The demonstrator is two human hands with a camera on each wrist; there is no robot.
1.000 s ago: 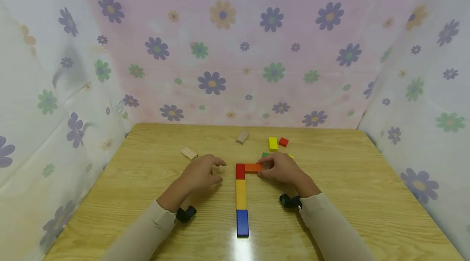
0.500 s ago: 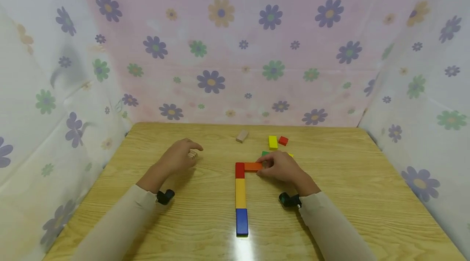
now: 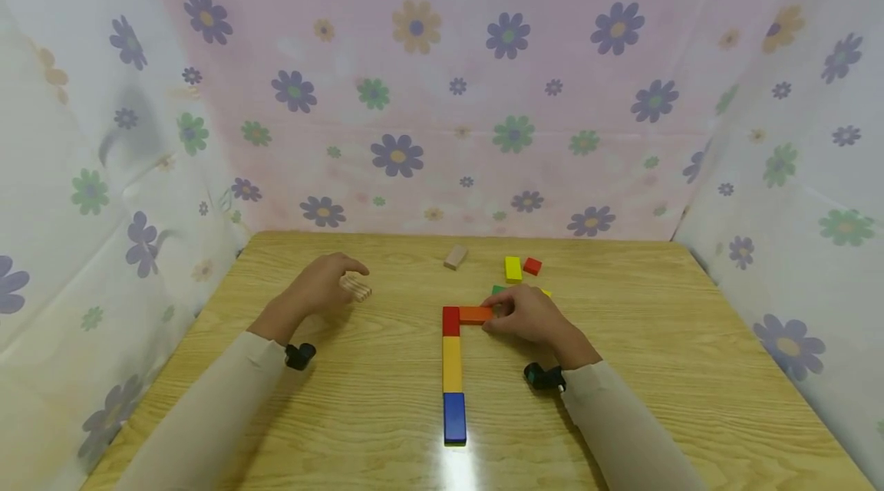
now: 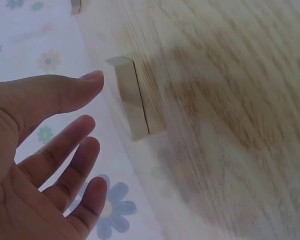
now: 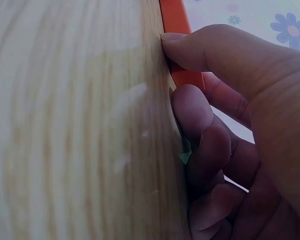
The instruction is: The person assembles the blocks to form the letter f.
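Right hand: fingers pinching flat orange wooden block, lying on bench against red block. Left hand: fingers spread, just beside striped natural-wood block.

Two red blocks show: one at the head of the row, one farther back. Two yellow blocks, one blue block, one orange block, two plain wooden blocks. A green piece is partly hidden. Two hands, one tabletop.
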